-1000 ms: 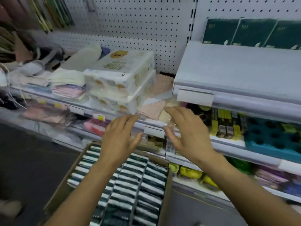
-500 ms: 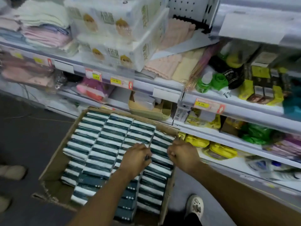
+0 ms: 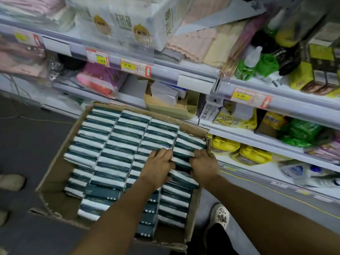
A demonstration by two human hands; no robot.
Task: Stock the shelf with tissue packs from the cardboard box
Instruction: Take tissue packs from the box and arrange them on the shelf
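An open cardboard box point(image 3: 55, 181) on the floor holds several rows of dark green and white tissue packs point(image 3: 119, 142) standing on edge. Both hands reach into its right-hand column. My left hand point(image 3: 156, 168) curls its fingers over the left ends of a few packs point(image 3: 181, 167). My right hand point(image 3: 205, 165) grips the right ends of the same packs, by the box's right wall. The packs between the hands are tilted up a little. The shelf point(image 3: 184, 74) runs above the box.
The shelves carry white tissue bundles point(image 3: 128, 17), folded cloths point(image 3: 206, 45), green bottles point(image 3: 248, 65), yellow packets and a beige tray point(image 3: 171, 105). Price tags line the shelf rails. My shoe point(image 3: 219, 216) stands right of the box. Another person's shoes point(image 3: 11, 181) show at the left edge.
The hands came down from in front of the shelf into the box and closed on a few packs in the right column. My view dropped towards the box.
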